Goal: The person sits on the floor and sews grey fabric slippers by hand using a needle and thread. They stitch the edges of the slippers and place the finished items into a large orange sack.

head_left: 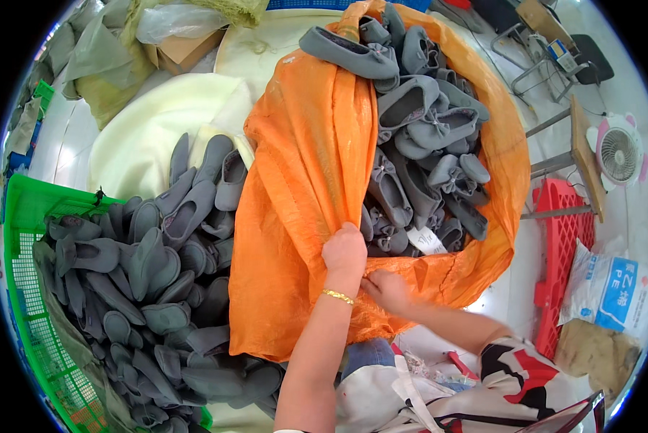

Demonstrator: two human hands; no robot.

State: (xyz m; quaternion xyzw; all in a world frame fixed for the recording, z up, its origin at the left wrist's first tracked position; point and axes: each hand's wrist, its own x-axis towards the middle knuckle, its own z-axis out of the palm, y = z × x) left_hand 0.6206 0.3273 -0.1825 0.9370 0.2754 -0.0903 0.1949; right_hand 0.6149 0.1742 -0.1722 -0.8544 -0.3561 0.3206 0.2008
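A big orange woven sack (295, 166) stands before me with its mouth spread, full of grey slippers (410, 108), some of them with bows. My left hand (344, 251), a gold bracelet at its wrist, is closed around the gathered near rim of the sack. Just to its right, my right hand (387, 290) pinches the same rim; its fingers are partly hidden and slightly blurred. Among the slippers in the sack lies a white paper tag (426, 241). One slipper (349, 52) rests over the far left rim.
At the left, a green plastic crate (32, 252) is heaped with grey slippers (151, 267). Cream fabric (169, 119) lies behind it. On the right are a red plastic crate (554, 245), a fan (619, 155), a white printed bag (609, 292) and a table (587, 159).
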